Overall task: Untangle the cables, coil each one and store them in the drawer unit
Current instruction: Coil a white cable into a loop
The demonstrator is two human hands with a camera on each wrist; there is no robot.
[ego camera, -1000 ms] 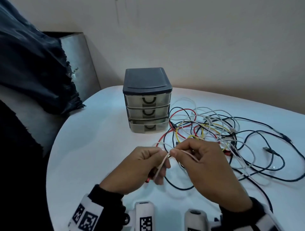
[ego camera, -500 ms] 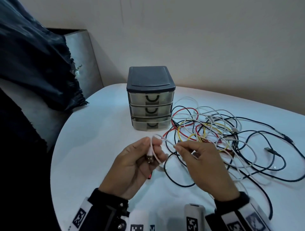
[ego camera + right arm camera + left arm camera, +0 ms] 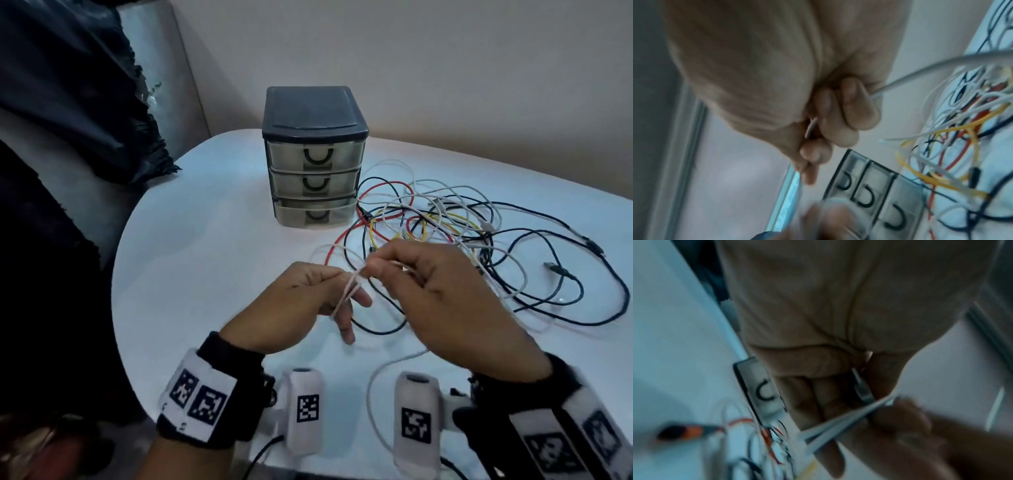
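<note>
Here, the left hand (image 3: 301, 298) and right hand (image 3: 442, 294) both pinch the white cable (image 3: 349, 291) in their fingers, just above the bench (image 3: 205, 257), near the drawer unit (image 3: 313, 154).

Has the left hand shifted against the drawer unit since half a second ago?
Yes. The left hand, pinching the white cable, has closed toward the right hand; the drawer unit stays put.

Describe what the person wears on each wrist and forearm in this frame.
Both hands, left hand and right hand, are bare. Each wrist has a black cuff under a white band printed with black square tag markers. A white capsule-shaped camera unit with its own tag sits by each wrist.
</note>
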